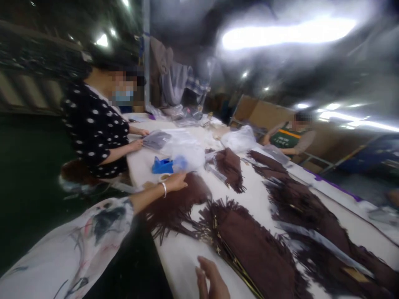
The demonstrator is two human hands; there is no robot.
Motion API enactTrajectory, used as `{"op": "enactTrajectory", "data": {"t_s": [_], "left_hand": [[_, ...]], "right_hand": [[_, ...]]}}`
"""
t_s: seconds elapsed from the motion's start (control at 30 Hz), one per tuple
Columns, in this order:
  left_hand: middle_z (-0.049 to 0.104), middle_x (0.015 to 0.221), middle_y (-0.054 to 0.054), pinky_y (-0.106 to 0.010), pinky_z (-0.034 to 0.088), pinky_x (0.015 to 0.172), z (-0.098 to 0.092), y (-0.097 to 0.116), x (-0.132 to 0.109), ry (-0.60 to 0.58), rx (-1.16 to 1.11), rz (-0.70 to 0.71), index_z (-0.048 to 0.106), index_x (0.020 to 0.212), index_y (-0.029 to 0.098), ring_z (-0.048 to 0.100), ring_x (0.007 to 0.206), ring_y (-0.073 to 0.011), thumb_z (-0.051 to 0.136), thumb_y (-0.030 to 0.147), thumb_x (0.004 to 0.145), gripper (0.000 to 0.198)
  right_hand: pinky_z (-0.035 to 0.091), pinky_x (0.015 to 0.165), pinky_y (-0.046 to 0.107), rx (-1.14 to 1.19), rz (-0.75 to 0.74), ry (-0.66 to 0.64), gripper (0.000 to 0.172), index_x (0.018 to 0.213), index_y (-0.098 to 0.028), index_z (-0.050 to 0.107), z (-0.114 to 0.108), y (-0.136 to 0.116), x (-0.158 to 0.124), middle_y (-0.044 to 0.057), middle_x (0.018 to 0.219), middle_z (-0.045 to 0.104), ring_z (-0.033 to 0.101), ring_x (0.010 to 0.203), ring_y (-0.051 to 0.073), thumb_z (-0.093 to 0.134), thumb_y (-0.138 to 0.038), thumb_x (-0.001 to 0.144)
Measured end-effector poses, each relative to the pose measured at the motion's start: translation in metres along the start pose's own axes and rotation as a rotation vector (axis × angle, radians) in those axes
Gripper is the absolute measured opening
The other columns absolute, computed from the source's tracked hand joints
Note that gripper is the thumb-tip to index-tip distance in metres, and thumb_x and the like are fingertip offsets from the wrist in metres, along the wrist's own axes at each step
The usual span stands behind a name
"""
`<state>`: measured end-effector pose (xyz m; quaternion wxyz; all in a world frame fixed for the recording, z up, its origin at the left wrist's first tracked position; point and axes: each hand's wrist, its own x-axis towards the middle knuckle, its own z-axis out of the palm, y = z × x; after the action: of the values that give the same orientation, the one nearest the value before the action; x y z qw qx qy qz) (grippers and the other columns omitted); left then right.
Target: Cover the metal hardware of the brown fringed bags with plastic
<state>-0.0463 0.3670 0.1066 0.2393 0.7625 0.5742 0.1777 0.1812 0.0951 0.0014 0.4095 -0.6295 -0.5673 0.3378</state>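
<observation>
My left hand (176, 181), with a white bracelet at the wrist, reaches over the far edge of a brown fringed cloth (195, 189). Blur and the angle hide whether its fingers grip the cloth. Just beyond that hand is a blue tape dispenser (162, 165), with a roll of tape (164, 177) beside the wrist. My right hand (212, 280) is low in the view near the table's front edge, fingers apart and holding nothing. Next to it lies a larger brown fringed piece (252, 245) with thin gold-coloured strips (233, 261) along its near side.
More brown fringed pieces (299, 203) and clear plastic cover the right of the white table (177, 257). White plastic bags (183, 145) lie farther back. A co-worker in polka dots (90, 124) handles a grey packet at left; another person (286, 135) works across the table.
</observation>
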Motion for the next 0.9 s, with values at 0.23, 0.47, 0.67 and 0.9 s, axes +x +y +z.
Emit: {"op": "enactTrajectory", "data": {"t_s": [0.23, 0.47, 0.67, 0.9], "left_hand": [[0.029, 0.155, -0.015, -0.054, 0.025, 0.113, 0.074, -0.009, -0.044, -0.071, 0.193, 0.121, 0.041, 0.143, 0.021, 0.025, 0.142, -0.0364, 0.063, 0.028, 0.079, 0.068], [0.028, 0.157, -0.011, -0.061, 0.031, 0.107, 0.085, -0.018, -0.045, -0.116, 0.417, 0.137, 0.038, 0.145, 0.031, 0.026, 0.142, -0.0362, 0.046, 0.003, 0.077, 0.074], [0.038, 0.152, -0.007, -0.038, 0.035, 0.111, 0.066, -0.031, -0.039, -0.146, 0.325, 0.216, 0.041, 0.145, 0.025, 0.039, 0.137, -0.0246, 0.042, -0.005, 0.070, 0.081], [0.039, 0.151, -0.009, -0.036, 0.036, 0.110, 0.070, -0.028, -0.035, -0.106, 0.370, 0.159, 0.046, 0.141, 0.019, 0.043, 0.133, -0.0248, 0.040, -0.004, 0.075, 0.071]], "right_hand": [[0.034, 0.105, 0.049, -0.964, -0.252, -0.010, 0.071, 0.147, -0.017, 0.036, -0.063, -0.003, 0.072, 0.016, 0.149, 0.041, 0.036, 0.135, 0.034, 0.049, -0.010, 0.078], [0.044, 0.091, 0.038, -1.069, -0.209, -0.126, 0.069, 0.142, -0.013, 0.042, -0.090, 0.003, 0.087, 0.017, 0.128, 0.056, 0.053, 0.111, 0.029, 0.059, -0.024, 0.077], [0.044, 0.094, 0.035, -1.045, -0.210, -0.127, 0.063, 0.136, -0.013, 0.050, -0.114, 0.009, 0.049, 0.014, 0.127, 0.059, 0.053, 0.110, 0.028, 0.058, -0.014, 0.074], [0.040, 0.102, 0.041, -1.026, -0.246, -0.155, 0.078, 0.144, -0.016, 0.044, -0.108, 0.046, -0.043, 0.011, 0.146, 0.047, 0.048, 0.124, 0.033, 0.056, -0.008, 0.067]]}}
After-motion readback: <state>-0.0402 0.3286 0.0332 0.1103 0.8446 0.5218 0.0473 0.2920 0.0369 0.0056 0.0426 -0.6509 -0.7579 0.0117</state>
